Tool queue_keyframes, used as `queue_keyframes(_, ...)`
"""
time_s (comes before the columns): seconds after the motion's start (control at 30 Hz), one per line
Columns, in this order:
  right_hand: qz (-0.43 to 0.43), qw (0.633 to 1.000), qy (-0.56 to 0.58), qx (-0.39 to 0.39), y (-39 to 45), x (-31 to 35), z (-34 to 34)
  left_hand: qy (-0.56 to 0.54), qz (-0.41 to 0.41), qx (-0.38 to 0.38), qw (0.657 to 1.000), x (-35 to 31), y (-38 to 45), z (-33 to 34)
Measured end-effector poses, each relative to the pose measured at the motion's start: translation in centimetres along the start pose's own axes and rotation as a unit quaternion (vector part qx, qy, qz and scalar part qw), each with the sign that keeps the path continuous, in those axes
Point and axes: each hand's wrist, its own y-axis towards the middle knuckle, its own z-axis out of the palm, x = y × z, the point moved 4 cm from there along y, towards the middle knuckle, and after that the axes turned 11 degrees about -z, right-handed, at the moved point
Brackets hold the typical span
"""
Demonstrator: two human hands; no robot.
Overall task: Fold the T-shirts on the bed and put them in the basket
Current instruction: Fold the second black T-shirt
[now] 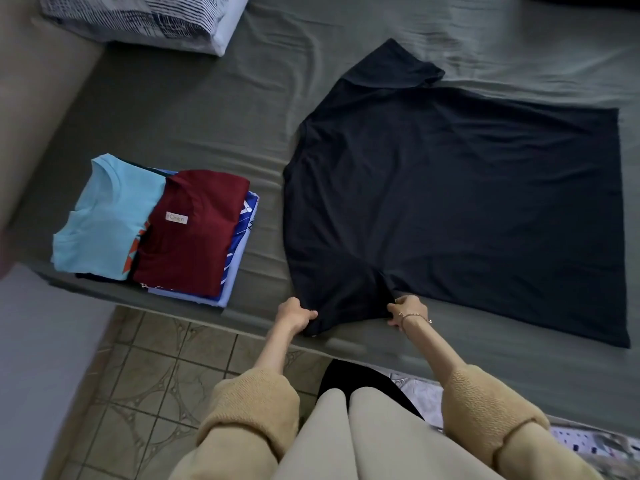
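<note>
Partly done: folded stack (156, 230) waiting near bed (207, 109) edge. Still to fold: black T-shirt (450, 202), spread flat, near sleeve pinched by left hand (296, 315) and right hand (407, 311). No basket in view.

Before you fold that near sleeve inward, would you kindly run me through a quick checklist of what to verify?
1. Left hand has a grip on the sleeve's edge: ok.
2. Right hand has a grip on the sleeve's other side: ok.
3. Black T-shirt body lies spread flat on the bed: ok.
4. Far sleeve flat: not ok, it looks bunched.
5. Folded stack lies apart from the shirt: ok.
6. Basket within reach: cannot tell, none in view.
</note>
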Motion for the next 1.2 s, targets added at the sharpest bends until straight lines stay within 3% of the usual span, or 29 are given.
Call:
queue_keyframes(0.23,-0.072,0.987,-0.124,-0.073,-0.5,2.0,-1.6,0.053,-0.011,-0.041,0.998,-1.3,-0.1,-0.8)
queue_keyframes(0.53,-0.042,0.984,-0.157,-0.078,0.6,2.6,-2.6,0.090,-0.081,0.095,0.988,-1.9,-0.4,-1.3)
queue_keyframes(0.8,-0.063,0.971,-0.202,-0.111,0.9,3.4,-2.5,0.253,-0.146,0.198,0.936,-2.4,-0.6,-1.9)
queue_keyframes(0.87,-0.102,0.970,-0.181,-0.126,1.3,4.3,-2.7,0.252,-0.139,0.167,0.943,-3.9,-0.1,-3.5)
queue_keyframes(1.03,-0.186,0.958,-0.197,-0.095,2.7,6.9,-2.4,0.098,-0.054,-0.078,0.991,-7.7,2.1,-7.7)
queue_keyframes(1.1,-0.193,0.953,-0.227,-0.051,3.4,7.4,-1.9,0.029,-0.042,-0.105,0.993,-8.8,3.0,-8.4)
queue_keyframes(1.2,-0.167,0.945,-0.280,-0.001,4.2,7.4,-1.7,0.069,-0.050,-0.146,0.986,-9.5,3.7,-8.9)
